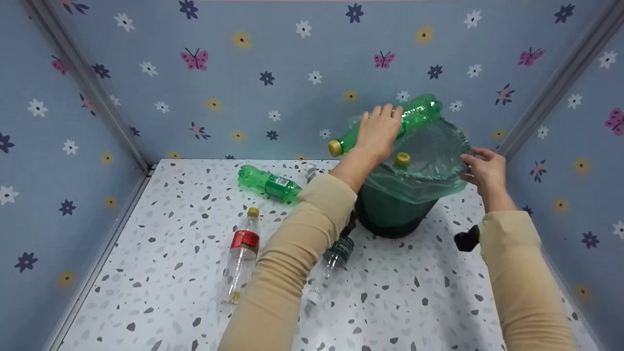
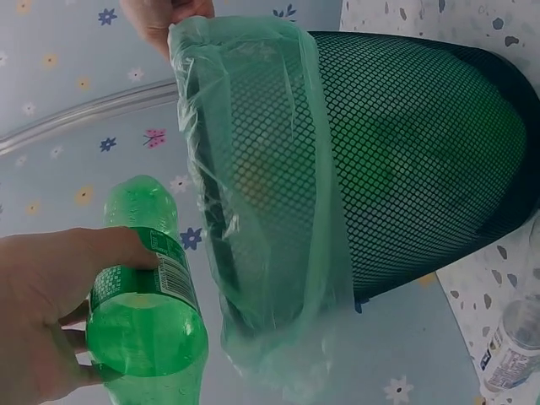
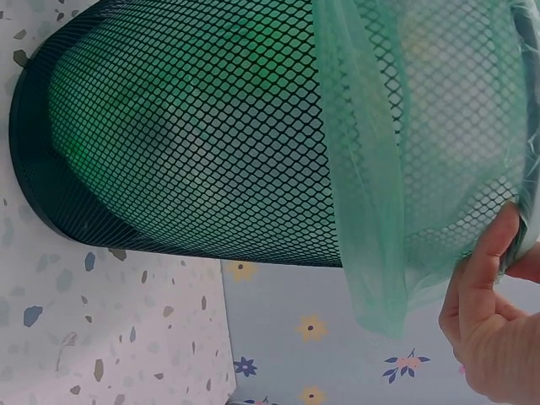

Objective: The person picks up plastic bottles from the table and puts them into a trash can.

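My left hand (image 1: 378, 130) grips a green plastic bottle (image 1: 419, 113) with a yellow cap, holding it level above the rim of a dark mesh bin (image 1: 390, 214) lined with a green bag (image 1: 429, 170). In the left wrist view the bottle (image 2: 148, 321) lies in that hand (image 2: 51, 312) beside the bag-covered bin (image 2: 405, 160). My right hand (image 1: 482, 170) pinches the bag-lined rim on the bin's right side; the right wrist view shows its thumb (image 3: 485, 270) on the green bag (image 3: 371, 211). Another yellow-capped bottle (image 1: 402, 160) sticks up inside the bin.
On the speckled table (image 1: 146, 273) lie a green bottle (image 1: 268, 183), a clear bottle with a red label (image 1: 241, 256), and a clear bottle with a dark label (image 1: 331, 265) partly under my left forearm. Flowered blue walls (image 1: 273, 78) enclose the table on three sides.
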`<state>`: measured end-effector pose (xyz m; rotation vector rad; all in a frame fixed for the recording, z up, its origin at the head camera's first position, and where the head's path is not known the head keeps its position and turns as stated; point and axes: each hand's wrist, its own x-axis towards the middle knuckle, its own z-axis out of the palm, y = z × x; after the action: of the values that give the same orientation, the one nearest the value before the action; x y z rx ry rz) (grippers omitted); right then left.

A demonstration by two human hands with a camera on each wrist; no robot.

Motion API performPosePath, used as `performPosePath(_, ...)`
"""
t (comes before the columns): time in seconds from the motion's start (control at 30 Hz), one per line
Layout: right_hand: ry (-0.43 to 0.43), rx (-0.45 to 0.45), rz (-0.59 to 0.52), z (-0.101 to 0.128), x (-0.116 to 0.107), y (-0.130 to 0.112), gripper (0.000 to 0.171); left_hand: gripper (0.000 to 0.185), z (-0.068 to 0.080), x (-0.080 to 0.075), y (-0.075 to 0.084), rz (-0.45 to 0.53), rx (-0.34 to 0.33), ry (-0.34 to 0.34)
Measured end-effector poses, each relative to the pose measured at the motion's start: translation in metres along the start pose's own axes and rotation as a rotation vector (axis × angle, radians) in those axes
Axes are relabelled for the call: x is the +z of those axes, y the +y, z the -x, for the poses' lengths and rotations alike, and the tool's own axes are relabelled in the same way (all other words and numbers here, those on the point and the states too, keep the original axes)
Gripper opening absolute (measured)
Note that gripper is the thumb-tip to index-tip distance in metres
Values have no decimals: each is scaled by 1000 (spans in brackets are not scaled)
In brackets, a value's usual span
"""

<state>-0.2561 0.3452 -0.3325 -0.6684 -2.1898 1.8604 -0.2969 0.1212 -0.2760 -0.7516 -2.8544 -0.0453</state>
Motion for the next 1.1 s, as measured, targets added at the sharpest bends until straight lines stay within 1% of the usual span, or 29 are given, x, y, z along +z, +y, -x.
performPosePath(0.13,2,-8,34,0,0,0,50,59,-7,2,10,-69,25,-36)
performPosePath(0.27,-2,-11,40,1,-1,0,50,63,-13,4,16,-147,35,-89)
performPosePath(0.37,-2,-11,31,1,-1,-1,50,62,-16,7,19,-194,42,-127)
performPosePath(0.43,0,-15,56,1,0,-1,50,61,-18,8,20,-221,49,-151)
performPosePath(0.5,1,-9,32,0,0,-1,50,62,-19,10,21,-244,57,-174)
performPosePath(0.63,5,-6,66,0,2,0,50,62,-20,12,21,-263,67,-197)
performPosePath(0.8,9,-8,90,0,3,-1,50,55,-19,13,20,-270,83,-193)
performPosePath(0.87,4,-2,62,0,3,-1,51,52,-18,12,19,-271,90,-185)
performPosePath(1.0,0,14,21,-1,2,0,50,50,-13,11,16,-241,99,-147)
performPosePath(1.1,-2,17,10,-1,1,0,50,46,-9,11,12,-188,101,-102)
